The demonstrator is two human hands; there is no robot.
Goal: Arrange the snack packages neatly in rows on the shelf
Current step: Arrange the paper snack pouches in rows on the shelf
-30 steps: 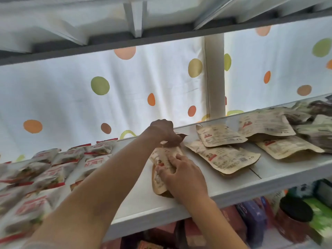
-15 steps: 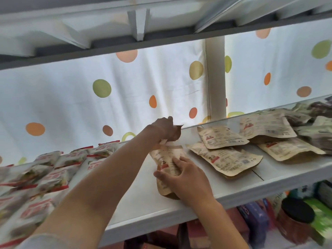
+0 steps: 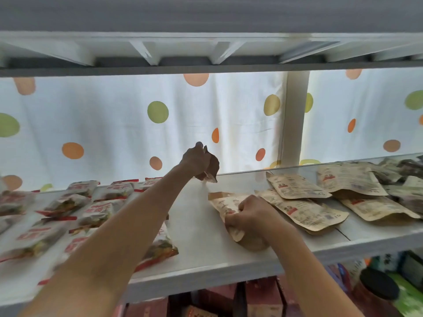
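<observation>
My left hand [image 3: 196, 161] reaches to the back of the white shelf [image 3: 201, 248] and grips a brown kraft pouch [image 3: 211, 169], holding it upright with its lower edge near the shelf. My right hand [image 3: 248, 216] lies near the front on a second kraft pouch [image 3: 223, 203], fingers curled over its edge. Several more kraft pouches [image 3: 304, 209] lie overlapping to the right. Red-and-white snack packs [image 3: 96, 211] lie in rows on the left, partly hidden by my left forearm.
A shelf board with ribs hangs close above [image 3: 206, 53]. A white upright post [image 3: 294, 120] stands at the back right before a dotted curtain [image 3: 114, 124]. Boxes and a dark-lidded jar [image 3: 380, 287] sit on the level below.
My left hand has lifted a kraft pouch and carried it toward the back of the shelf. My right hand stays on the front pouch. The camera has tilted up and shifted.
</observation>
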